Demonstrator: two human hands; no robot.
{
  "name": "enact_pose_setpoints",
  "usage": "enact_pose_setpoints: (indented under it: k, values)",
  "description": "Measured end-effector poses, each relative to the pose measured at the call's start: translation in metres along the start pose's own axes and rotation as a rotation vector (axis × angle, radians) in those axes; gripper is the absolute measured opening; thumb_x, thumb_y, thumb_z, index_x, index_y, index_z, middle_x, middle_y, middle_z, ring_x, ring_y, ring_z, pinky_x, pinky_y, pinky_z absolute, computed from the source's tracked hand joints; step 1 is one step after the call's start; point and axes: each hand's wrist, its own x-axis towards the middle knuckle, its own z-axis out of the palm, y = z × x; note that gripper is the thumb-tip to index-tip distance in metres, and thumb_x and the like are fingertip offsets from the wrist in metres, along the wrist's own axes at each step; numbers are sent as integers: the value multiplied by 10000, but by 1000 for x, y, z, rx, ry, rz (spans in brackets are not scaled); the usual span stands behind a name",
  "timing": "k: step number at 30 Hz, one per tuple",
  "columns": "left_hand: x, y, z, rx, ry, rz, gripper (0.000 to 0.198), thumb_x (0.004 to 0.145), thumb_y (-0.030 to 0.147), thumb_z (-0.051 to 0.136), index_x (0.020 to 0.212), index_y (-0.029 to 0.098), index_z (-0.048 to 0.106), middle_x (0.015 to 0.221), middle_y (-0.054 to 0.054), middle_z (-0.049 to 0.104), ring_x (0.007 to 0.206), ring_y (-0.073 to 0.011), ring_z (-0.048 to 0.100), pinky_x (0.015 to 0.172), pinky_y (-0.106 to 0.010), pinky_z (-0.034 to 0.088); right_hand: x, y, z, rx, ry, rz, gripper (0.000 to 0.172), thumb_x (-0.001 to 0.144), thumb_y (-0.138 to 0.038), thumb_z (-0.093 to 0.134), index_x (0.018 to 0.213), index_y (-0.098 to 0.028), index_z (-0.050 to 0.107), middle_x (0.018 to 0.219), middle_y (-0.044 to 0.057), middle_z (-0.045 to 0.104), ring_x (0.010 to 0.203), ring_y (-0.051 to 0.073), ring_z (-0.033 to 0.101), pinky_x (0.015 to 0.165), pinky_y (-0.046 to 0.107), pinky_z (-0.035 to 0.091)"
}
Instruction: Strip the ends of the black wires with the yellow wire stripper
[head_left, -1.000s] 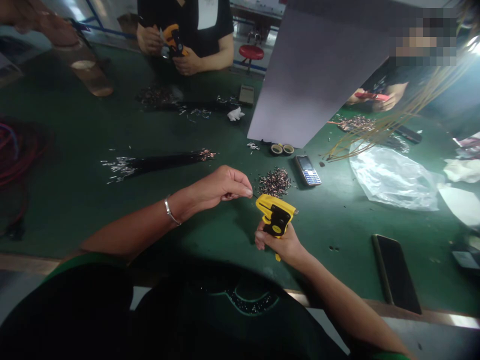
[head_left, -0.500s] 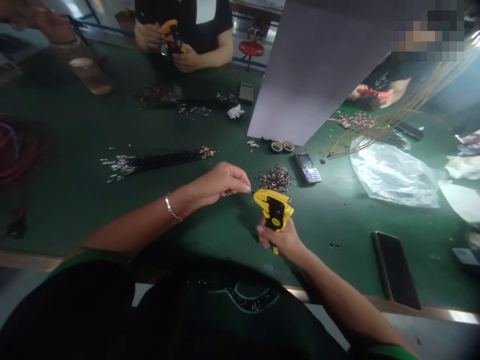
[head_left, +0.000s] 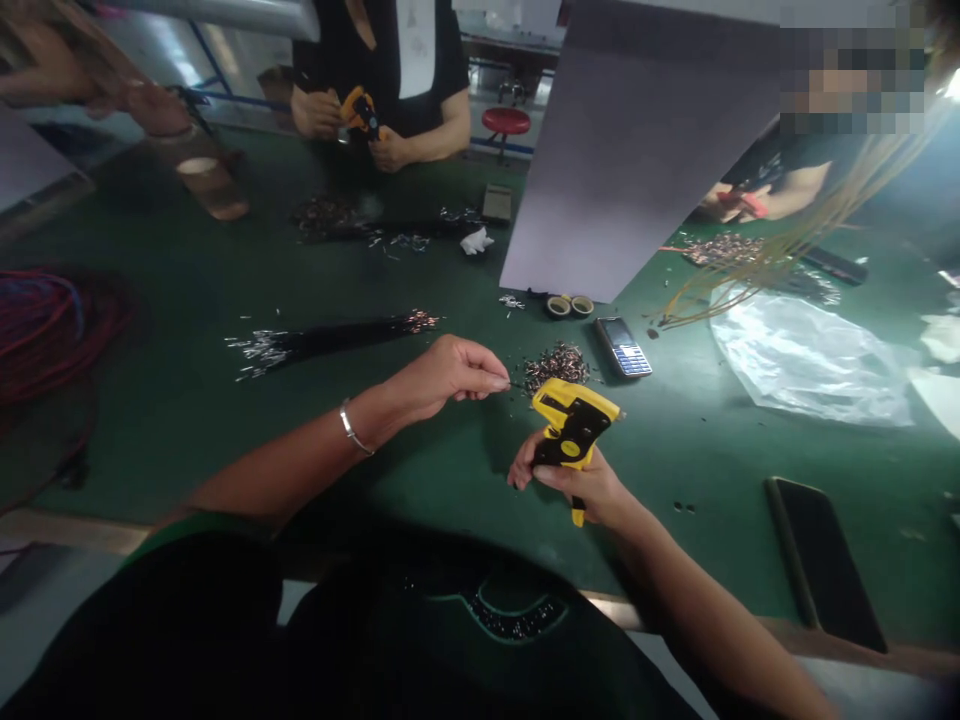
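My left hand is closed in a pinch on a thin black wire, whose short end sticks out past the fingertips. My right hand grips a yellow and black wire stripper by its handles. The stripper's jaws point up and left, a small gap away from the wire end. Just behind the tool lies a pile of small dark and coppery wire scraps. To the left, a bundle of black wires rests on the green table, with silvery ends at left and coppery ends at right.
A keypad phone, two tape rolls and a clear plastic bag lie to the right. A smartphone sits near the front edge. A grey panel stands behind. Co-workers' hands hold tools across the table.
The wire stripper has drawn back to the right from the wire, and its lower handle stands further out. More of the black wire end shows. The whole view has shifted slightly.
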Motion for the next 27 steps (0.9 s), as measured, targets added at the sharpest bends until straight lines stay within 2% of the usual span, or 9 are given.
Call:
enact_pose_setpoints:
  k: [5,11,13,18,27]
  values:
    - [-3,5,5,95,83,70,77,676,192,720,732,139,722,582,-3,613,536,-74,504,464,-201,329,2,-5,2,92,-35,31,302,761,-394,775,884,-166,619,745,40,638,711,210,620,774,441,521]
    - [-9,7,10,445,122,365,88,778,201,656,776,175,740,733,-18,665,671,-94,577,634,-225,437,2,-5,4,125,-48,37,307,750,-397,780,875,-162,627,735,40,641,705,212,615,771,446,529]
    - [-11,7,11,521,109,416,108,802,208,637,786,185,742,752,-21,672,693,-101,590,663,-231,446,3,-5,5,124,-36,41,317,741,-406,785,863,-161,626,728,39,641,700,212,617,766,445,533]
    - [-11,8,13,565,74,407,108,801,203,632,767,183,733,718,-13,661,658,-98,577,651,-232,439,3,-5,5,116,-40,28,310,741,-403,784,864,-165,628,725,31,644,696,210,623,749,427,536]
    - [-12,8,15,534,91,377,106,777,179,625,723,165,715,685,-6,649,610,-84,539,607,-227,408,0,-1,6,67,-6,43,246,796,-362,746,859,-155,628,690,34,634,660,202,617,686,386,516]
